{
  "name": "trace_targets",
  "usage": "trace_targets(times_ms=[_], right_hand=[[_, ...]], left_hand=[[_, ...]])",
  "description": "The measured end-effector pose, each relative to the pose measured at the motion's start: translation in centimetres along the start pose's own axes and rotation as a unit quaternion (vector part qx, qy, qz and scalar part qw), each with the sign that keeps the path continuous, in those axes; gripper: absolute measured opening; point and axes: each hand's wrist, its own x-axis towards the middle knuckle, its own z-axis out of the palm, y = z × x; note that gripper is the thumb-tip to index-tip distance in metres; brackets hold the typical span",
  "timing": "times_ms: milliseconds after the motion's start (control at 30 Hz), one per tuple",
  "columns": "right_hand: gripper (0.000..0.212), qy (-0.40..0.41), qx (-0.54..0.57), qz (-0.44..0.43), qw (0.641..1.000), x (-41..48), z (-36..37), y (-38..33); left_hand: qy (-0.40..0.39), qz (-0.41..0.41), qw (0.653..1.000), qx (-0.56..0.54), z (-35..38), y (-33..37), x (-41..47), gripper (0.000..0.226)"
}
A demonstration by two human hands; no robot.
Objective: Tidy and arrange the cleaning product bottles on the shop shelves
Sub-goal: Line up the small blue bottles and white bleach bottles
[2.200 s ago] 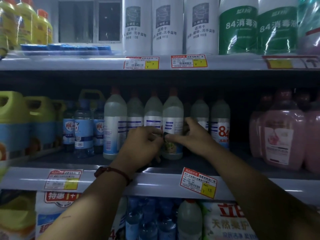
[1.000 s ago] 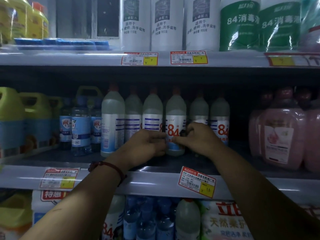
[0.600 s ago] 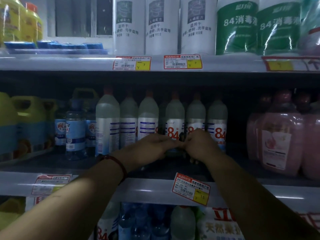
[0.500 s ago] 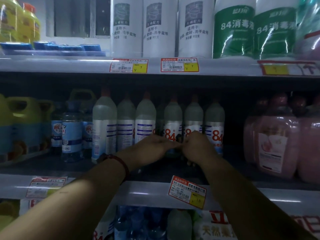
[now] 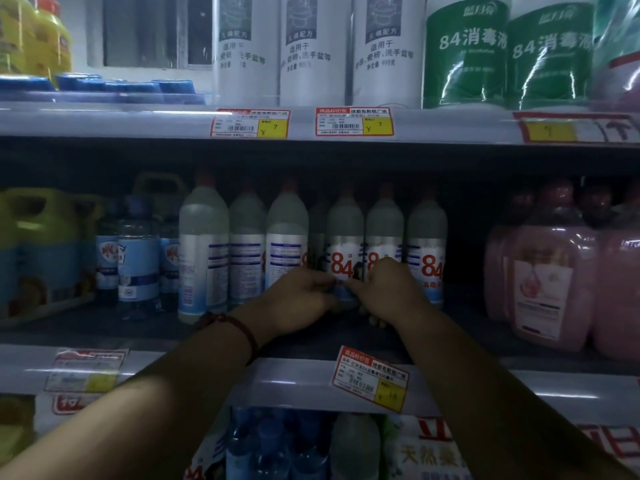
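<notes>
A row of several pale "84" disinfectant bottles stands on the middle shelf (image 5: 207,370). Both hands hold the base of one bottle (image 5: 344,244) in the middle of the row, its red "84" label facing me. My left hand (image 5: 301,299) grips it from the left, a red cord at the wrist. My right hand (image 5: 389,294) pinches it from the right and covers the lower part of the neighbouring bottle (image 5: 384,230). A further 84 bottle (image 5: 427,251) stands just right of my hands. Three bottles at the left (image 5: 204,258) show their back labels.
Small blue-label bottles (image 5: 136,261) and yellow jugs (image 5: 41,247) fill the shelf's left. Pink refill bottles (image 5: 540,275) stand at the right. The upper shelf carries white bottles (image 5: 311,50) and green 84 bottles (image 5: 464,53). A price tag (image 5: 370,379) hangs on the shelf edge.
The held bottle has been turned from its back label to its red "84" front and pushed back into the row. Both hands stay on its base.
</notes>
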Motion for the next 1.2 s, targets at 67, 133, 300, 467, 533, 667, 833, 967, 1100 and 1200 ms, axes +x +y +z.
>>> trace_targets(times_ms=[67, 133, 300, 467, 533, 667, 833, 967, 1100, 1200], right_hand=[[0.04, -0.001, -0.002, 0.002, 1.0, 0.0, 0.0, -0.1], [0.04, -0.003, -0.005, 0.005, 1.0, -0.2, -0.2, -0.1], [0.035, 0.067, 0.068, -0.037, 0.995, -0.1, -0.4, -0.3], [0.02, -0.058, 0.353, -0.037, 0.933, -0.2, 0.0, -3.2], [0.037, -0.117, 0.391, -0.02, 0.913, 0.0, 0.6, -3.6], [0.046, -0.232, 0.394, -0.032, 0.889, -0.4, 0.9, -3.8], [0.045, -0.161, 0.347, -0.039, 0.923, -0.3, 0.3, -3.4], [0.034, -0.109, 0.301, -0.057, 0.946, -0.9, -0.1, -2.8], [0.021, -0.075, 0.26, -0.09, 0.958, -1.4, -0.1, -2.7], [0.014, -0.079, 0.245, -0.1, 0.961, -1.2, 0.0, -2.7]], left_hand=[[0.003, -0.001, 1.0, 0.002, 0.1, 0.1, -0.1, 0.035], [-0.009, -0.003, 1.0, 0.019, -0.1, 0.3, -0.4, 0.035], [0.153, -0.015, 0.988, 0.001, -2.6, -0.2, -1.9, 0.011], [0.287, -0.002, 0.939, 0.188, -3.4, -2.9, -3.3, 0.031], [0.282, -0.006, 0.942, 0.182, -3.0, -3.5, -3.0, 0.033], [0.283, -0.002, 0.945, 0.167, -3.0, -3.1, -3.6, 0.023], [0.244, 0.011, 0.955, 0.167, -3.4, -3.1, -3.9, 0.031], [0.185, -0.016, 0.98, 0.075, -3.2, -3.1, -3.4, 0.012], [0.255, -0.004, 0.958, 0.132, -2.8, -3.2, -3.7, 0.019], [0.329, 0.037, 0.939, 0.097, -2.9, -2.8, -4.6, 0.021]])
